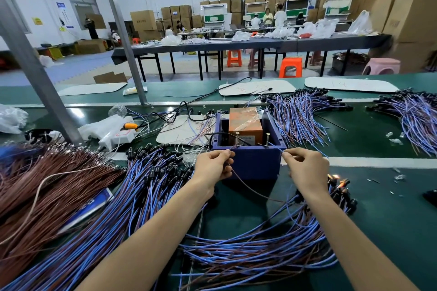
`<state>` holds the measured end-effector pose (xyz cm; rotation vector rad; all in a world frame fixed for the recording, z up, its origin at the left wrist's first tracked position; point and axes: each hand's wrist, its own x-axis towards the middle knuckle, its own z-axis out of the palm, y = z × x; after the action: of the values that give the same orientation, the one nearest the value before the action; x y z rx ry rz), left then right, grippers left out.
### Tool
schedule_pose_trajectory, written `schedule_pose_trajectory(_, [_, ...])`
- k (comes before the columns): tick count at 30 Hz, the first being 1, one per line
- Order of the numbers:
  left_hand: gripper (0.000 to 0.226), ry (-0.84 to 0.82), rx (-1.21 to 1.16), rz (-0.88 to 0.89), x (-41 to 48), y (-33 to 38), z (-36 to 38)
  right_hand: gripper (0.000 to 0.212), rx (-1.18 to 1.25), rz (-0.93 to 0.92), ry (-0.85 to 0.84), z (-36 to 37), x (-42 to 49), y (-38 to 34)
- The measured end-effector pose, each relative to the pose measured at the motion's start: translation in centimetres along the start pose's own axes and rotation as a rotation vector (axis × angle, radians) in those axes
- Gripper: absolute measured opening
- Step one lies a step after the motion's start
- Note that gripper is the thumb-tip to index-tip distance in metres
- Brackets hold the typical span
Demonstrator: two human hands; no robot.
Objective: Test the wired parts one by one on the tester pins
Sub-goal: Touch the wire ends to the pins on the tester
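Note:
A blue tester box [254, 163] with an orange block inside stands mid-bench. Two upright metal pins rise from it, the left pin [237, 139] and the right pin [267, 139]. My left hand [214, 164] pinches a brown wire [246, 187] whose end reaches the left pin. My right hand [306, 166] pinches a blue wire [277, 149] whose end reaches toward the right pin. Both wires run down to a small lamp part that glows orange [340, 183] by my right wrist.
Heaps of blue and brown wired parts lie at the left [151, 184], in front [255, 253] and at the back right [300, 115]. A bundle of brown wires [47, 184] fills the far left. A white power strip [115, 135] and a grey post [35, 70] stand at left.

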<state>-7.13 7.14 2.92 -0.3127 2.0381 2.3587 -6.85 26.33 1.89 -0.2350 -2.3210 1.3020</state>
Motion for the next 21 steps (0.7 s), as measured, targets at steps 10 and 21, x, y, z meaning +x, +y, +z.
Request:
schedule_pose_trajectory(10, [0.020,0.015,0.008,-0.007,0.0,0.3,0.0,0.014,0.007,0.007,0.005,0.1,0.2,0.2])
schedule_pose_trajectory(21, [0.039,0.011,0.048,0.118,-5.8,-0.5,-4.1,0.019,-0.173,-0.152,-0.835,-0.3,-5.3,1.5])
